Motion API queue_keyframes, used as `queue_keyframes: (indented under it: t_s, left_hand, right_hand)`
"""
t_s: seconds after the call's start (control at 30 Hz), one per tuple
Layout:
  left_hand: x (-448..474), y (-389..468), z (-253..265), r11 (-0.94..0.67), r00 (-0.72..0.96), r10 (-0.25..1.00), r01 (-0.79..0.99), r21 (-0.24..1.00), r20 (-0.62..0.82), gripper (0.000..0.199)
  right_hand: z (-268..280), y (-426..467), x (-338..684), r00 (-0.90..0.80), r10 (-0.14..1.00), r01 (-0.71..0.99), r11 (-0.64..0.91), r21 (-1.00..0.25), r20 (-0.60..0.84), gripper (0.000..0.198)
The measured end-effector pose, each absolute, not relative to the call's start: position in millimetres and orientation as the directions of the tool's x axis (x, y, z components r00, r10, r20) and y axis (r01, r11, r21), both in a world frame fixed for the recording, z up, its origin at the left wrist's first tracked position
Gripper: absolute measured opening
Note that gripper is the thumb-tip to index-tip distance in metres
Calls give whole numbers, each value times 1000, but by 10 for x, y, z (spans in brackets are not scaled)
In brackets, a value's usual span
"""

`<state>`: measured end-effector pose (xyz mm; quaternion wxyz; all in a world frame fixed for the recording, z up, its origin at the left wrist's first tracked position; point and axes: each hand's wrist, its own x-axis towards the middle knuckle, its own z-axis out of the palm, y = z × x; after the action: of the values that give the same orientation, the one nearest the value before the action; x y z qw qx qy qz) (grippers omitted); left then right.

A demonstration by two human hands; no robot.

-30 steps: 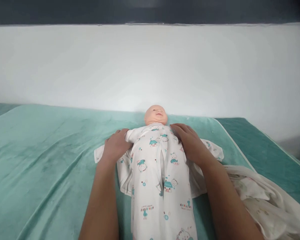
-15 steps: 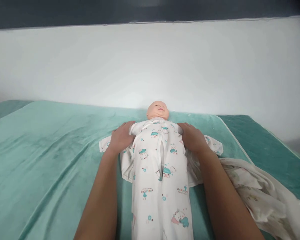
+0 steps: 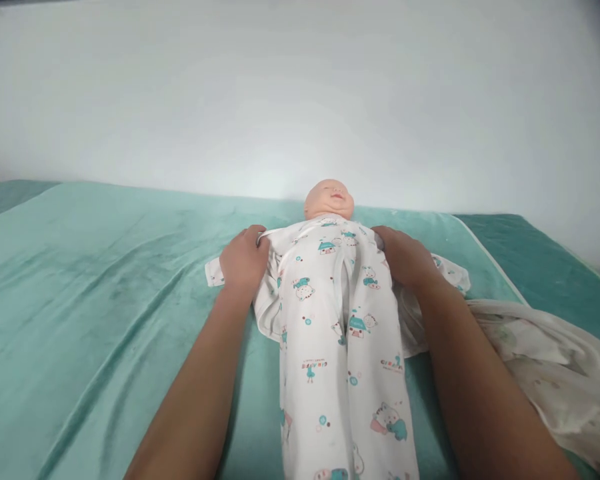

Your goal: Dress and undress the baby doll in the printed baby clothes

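A baby doll [image 3: 329, 200] lies on its back, only its head bare. Over its body stretches a white baby romper [image 3: 320, 307] printed with kittens, houses and teal dots, running down past the lower picture edge. At the shoulder on the left, my left hand [image 3: 245, 257] is closed, pinching the romper's edge between thumb and fingers. My right hand [image 3: 404, 257] curls around the opposite shoulder edge, its fingertips partly hidden. Printed sleeves spread out beyond both hands, the left sleeve [image 3: 214, 273] and the right sleeve [image 3: 453, 273], and matching cloth shows under the romper's sides.
A light green plush cover [image 3: 130, 320] with creases lies beneath everything. A darker green strip [image 3: 545, 250] shows at the right. A crumpled pale printed cloth [image 3: 555, 360] lies beside my right forearm. A white wall [image 3: 280, 100] rises behind the doll's head.
The view has tilted down and shifted left, so the doll appears higher and farther right. My left hand has closed on the romper's shoulder edge and lifted it slightly; the right hand stays at its shoulder.
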<state>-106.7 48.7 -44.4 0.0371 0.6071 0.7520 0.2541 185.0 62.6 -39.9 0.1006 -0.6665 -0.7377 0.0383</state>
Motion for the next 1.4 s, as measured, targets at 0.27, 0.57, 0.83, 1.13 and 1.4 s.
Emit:
queue_keyframes:
  t_s: [0.27,0.57,0.83,1.13,1.4]
  left_hand:
    - [-1139,543,-427,178,-296,937,862,475,186,36]
    - [-1153,547,-408,191,-298,944,843,503,140,36]
    - [-1165,548,-414,170,-270,949,874,456,163,34]
    - [-1176,518,-416,137,-218,956,923,360,195,34]
    - [-1244,368,-350,181,-280,945,876,448,166,36]
  right_hand:
    - [-433,672,1873,-82,996,978,88,-190,41,35]
    - [11,422,1728,-302,912,845,391,-365,278,60]
    - [554,734,316,-570,773,815,575,-72,-279,27]
    - [451,850,41,-587,737,745,653,134,-335,28]
    - [489,899,298,-659,708,712,696,92,-254,29]
